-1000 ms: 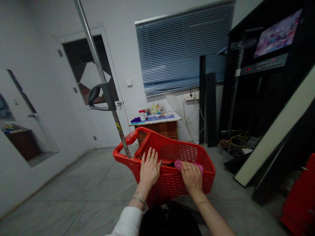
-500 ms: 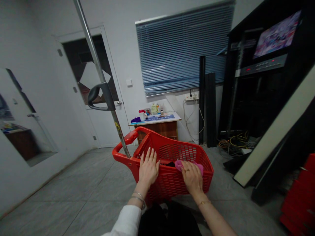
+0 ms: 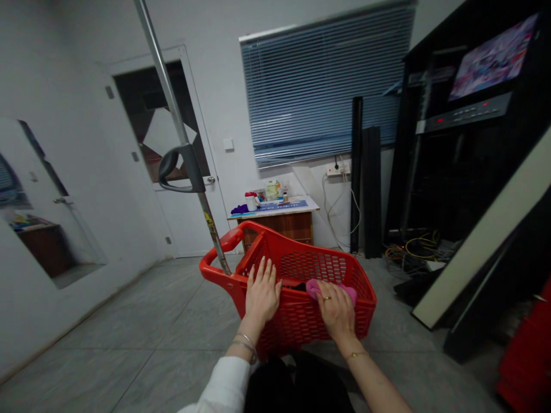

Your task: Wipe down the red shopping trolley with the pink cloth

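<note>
In front of me stands a red plastic shopping cart [image 3: 297, 327] with perforated sides. My left hand [image 3: 262, 292] rests flat on its near rim, fingers stretched out towards the basket. A pink cloth [image 3: 344, 291] lies over the same rim farther right, and my right hand [image 3: 336, 310] is closed over it, pressing it against the edge. Something black [image 3: 300, 286] shows inside the basket near the cloth. A metal pole [image 3: 171, 103] with a dark grey grip [image 3: 183, 169] rises at the cart's handle end.
Behind the cart, a small wooden cabinet [image 3: 279, 225] holds jars and bottles. A white door [image 3: 189, 223] stands back left, a mirror [image 3: 38, 212] at far left. To the right are loose cables [image 3: 415, 246], a leaning cream board [image 3: 482, 235] and a black rack [image 3: 398, 189].
The view has shifted very slightly, so the room appears a little farther right. Both hands keep nearly the same places on the cart rim and cloth.
</note>
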`<state>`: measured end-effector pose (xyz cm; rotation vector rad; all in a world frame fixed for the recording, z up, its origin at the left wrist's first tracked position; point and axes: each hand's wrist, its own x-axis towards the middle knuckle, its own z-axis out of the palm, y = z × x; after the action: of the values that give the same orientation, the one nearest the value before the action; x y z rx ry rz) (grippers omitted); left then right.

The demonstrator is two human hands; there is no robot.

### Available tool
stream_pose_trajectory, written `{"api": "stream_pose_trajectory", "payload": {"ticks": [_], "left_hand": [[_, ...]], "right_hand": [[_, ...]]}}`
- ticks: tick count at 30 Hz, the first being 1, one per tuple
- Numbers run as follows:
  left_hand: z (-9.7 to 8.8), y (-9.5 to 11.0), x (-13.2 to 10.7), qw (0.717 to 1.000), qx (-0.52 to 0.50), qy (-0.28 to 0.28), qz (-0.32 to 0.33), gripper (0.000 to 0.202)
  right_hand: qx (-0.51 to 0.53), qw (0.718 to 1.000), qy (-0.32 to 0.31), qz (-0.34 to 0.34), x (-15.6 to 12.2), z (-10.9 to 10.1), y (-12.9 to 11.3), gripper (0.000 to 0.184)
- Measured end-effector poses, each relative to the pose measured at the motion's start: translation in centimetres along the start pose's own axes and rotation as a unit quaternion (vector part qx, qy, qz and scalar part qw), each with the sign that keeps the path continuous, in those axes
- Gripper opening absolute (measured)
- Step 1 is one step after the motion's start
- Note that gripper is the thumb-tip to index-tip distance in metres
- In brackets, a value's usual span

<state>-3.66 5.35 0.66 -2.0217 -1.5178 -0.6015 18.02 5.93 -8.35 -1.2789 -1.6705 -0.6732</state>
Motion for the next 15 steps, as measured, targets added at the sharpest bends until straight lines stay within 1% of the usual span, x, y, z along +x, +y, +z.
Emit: {"api": "stream_pose_trajectory", "payload": {"ticks": [1, 2, 3, 4, 7, 9, 10, 11, 13, 15], "left_hand": [[0.0, 0.2, 0.0, 1.000, -0.002, 0.000, 0.001, 0.050], [0.1, 0.3, 0.1, 1.000, -0.005, 0.000, 0.001, 0.050], [0.2, 0.5, 0.1, 1.000, -0.008, 0.000, 0.000, 0.051], [0.3, 0.7, 0.1, 1.000, -0.010, 0.001, -0.001, 0.051], [0.6, 0.7, 0.2, 1.000, -0.013, 0.006, -0.005, 0.051], [0.7, 0.5, 0.2, 1.000, -0.011, 0.005, -0.004, 0.051], [0.6, 0.3, 0.2, 1.000, -0.009, 0.003, -0.002, 0.051], [0.6, 0.2, 0.2, 1.000, -0.008, 0.001, -0.001, 0.051], [0.5, 0.0, 0.2, 1.000, -0.007, -0.004, 0.000, 0.051], [0.4, 0.1, 0.2, 1.000, -0.007, -0.006, -0.001, 0.051]], "right_hand": [[-0.007, 1.000, 0.006, 0.008, -0.3, -0.1, 0.8, 0.031], [-0.014, 1.000, 0.015, 0.021, -0.4, 0.0, 1.1, 0.031], [-0.017, 0.999, 0.024, 0.035, -0.3, 0.2, 0.8, 0.031], [-0.016, 0.998, 0.032, 0.045, 0.0, 0.5, -0.1, 0.031], [0.004, 0.998, 0.033, 0.052, 1.3, 1.7, -4.0, 0.031], [0.016, 0.999, 0.021, 0.044, 1.8, 1.9, -5.6, 0.030], [0.018, 0.999, 0.015, 0.039, 1.9, 1.8, -5.6, 0.030], [0.018, 0.999, 0.010, 0.031, 1.8, 1.5, -5.0, 0.030], [0.013, 1.000, 0.004, 0.017, 1.1, 0.7, -2.8, 0.030], [0.001, 1.000, 0.008, 0.016, 0.4, 0.0, -0.4, 0.030]]}}
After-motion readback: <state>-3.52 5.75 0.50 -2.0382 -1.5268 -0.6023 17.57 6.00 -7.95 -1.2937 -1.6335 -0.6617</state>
